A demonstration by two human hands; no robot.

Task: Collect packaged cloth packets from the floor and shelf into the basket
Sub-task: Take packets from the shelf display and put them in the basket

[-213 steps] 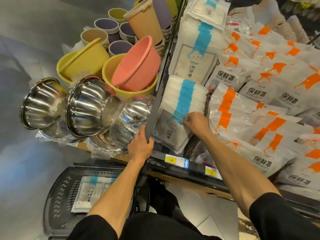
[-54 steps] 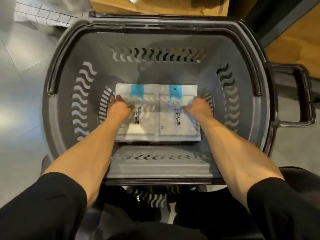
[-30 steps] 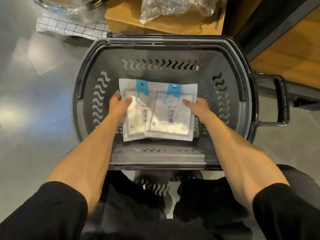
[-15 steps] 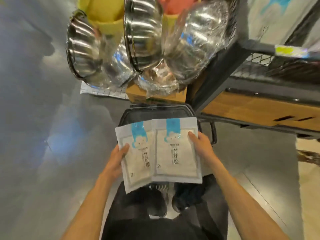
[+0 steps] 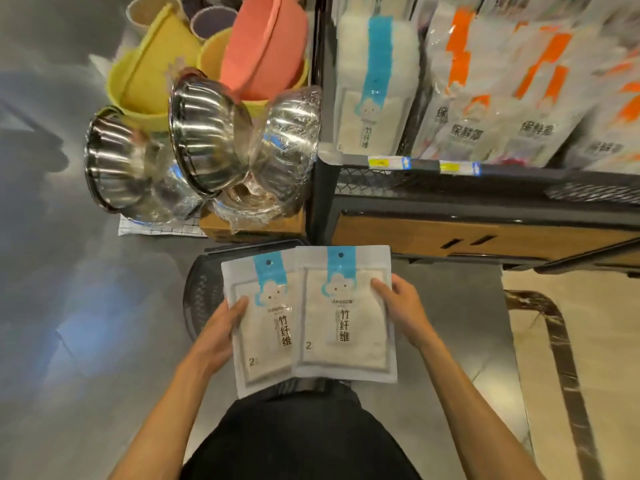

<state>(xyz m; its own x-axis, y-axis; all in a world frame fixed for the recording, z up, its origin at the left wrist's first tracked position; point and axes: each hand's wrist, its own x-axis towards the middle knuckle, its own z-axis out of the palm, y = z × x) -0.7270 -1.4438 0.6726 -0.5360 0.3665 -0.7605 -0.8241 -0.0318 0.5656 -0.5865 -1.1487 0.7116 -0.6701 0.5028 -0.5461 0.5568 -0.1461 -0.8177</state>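
Bamboo-fibre cloth packets (image 5: 343, 313) had come up out of the basket (image 5: 202, 292) — left hand (image 5: 221, 329) and right hand (image 5: 398, 306) each gripped one — basket mostly hidden underneath

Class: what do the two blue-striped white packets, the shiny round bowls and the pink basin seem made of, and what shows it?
Blue-striped white packets: probably smooth plastic film; a see-through window shows pale cloth.
Shiny round bowls: likely polished steel, from the mirror reflections; crinkled clear wrap covers some.
Pink basin: probably matte plastic, from its even colour.

Forearms extended, left hand (image 5: 221, 327) and right hand (image 5: 398, 306) pinch packets (image 5: 343, 317), fingers apparently curled underneath.
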